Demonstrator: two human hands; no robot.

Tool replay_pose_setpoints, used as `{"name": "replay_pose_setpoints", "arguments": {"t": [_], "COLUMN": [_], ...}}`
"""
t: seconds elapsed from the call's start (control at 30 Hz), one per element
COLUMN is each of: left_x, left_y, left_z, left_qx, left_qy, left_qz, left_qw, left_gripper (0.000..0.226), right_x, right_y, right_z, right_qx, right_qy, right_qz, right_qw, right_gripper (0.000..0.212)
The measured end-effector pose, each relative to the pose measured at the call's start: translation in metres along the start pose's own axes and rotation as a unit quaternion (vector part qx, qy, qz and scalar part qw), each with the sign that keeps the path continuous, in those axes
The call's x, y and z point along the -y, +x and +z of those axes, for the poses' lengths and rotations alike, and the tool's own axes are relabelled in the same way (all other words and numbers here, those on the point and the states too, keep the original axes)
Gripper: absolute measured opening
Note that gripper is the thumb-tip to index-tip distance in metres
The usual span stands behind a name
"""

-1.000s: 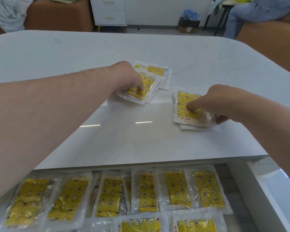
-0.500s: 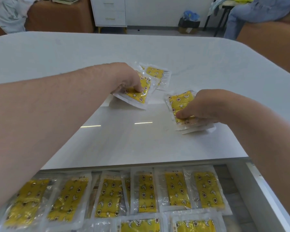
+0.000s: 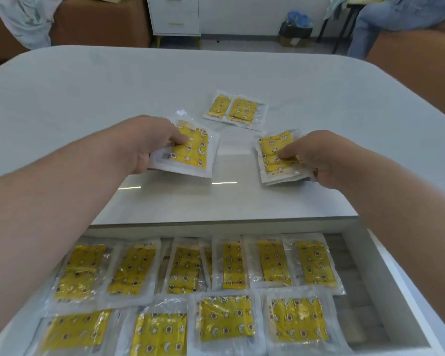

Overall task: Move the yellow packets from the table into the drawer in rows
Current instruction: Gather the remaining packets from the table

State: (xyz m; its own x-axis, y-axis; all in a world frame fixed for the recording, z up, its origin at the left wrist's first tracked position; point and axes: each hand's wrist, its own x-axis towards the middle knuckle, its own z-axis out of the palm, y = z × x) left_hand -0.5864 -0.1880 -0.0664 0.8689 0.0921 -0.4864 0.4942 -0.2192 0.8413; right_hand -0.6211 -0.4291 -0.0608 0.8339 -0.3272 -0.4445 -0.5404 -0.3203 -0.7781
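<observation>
Your left hand point(image 3: 149, 145) pinches a small stack of clear-wrapped yellow packets point(image 3: 190, 152), and your right hand point(image 3: 316, 158) grips a second stack point(image 3: 275, 155), both over the white desk point(image 3: 139, 80). You look mid-pickup. Next, carry them to the open white drawer point(image 3: 385, 265) and extend its rows. Two more packets point(image 3: 237, 110) lie farther back.

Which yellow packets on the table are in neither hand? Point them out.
The far pair of packets, lying untouched; the left hand and right hand grip the rest.
</observation>
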Motion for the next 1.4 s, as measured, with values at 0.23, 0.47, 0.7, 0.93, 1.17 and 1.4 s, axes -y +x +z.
{"name": "replay_pose_setpoints", "arguments": {"t": [0.23, 0.47, 0.7, 0.93, 1.17, 1.4], "left_x": [0.043, 0.099, 0.123, 0.139, 0.165, 0.214], "left_y": [-0.07, -0.14, -0.145, -0.14, -0.122, -0.087], "left_z": [-0.018, -0.032, -0.045, -0.049, -0.036, -0.047], "left_qx": [0.006, 0.007, 0.028, 0.025, 0.003, -0.001], "left_qy": [-0.039, -0.097, -0.081, -0.073, -0.038, 0.004], "left_qz": [-0.024, -0.051, -0.074, -0.116, -0.136, -0.178], "left_qw": [0.999, 0.994, 0.994, 0.99, 0.99, 0.984], "left_gripper": [0.007, 0.065, 0.021, 0.023, 0.018, 0.071], "right_x": [-0.008, -0.048, -0.076, -0.088, -0.11, -0.133], "right_y": [-0.041, -0.101, -0.109, -0.105, -0.105, -0.085], "right_z": [0.006, 0.002, 0.003, 0.016, 0.033, 0.05], "right_qx": [0.04, 0.04, 0.132, 0.171, 0.187, 0.137], "right_qy": [0.018, 0.06, 0.109, 0.078, 0.002, -0.033], "right_qz": [-0.038, 0.021, 0.075, 0.089, 0.093, 0.142], "right_qw": [0.998, 0.997, 0.982, 0.978, 0.978, 0.98], "right_gripper": [0.034, 0.012, 0.017, 0.024, 0.027, 0.043]}}
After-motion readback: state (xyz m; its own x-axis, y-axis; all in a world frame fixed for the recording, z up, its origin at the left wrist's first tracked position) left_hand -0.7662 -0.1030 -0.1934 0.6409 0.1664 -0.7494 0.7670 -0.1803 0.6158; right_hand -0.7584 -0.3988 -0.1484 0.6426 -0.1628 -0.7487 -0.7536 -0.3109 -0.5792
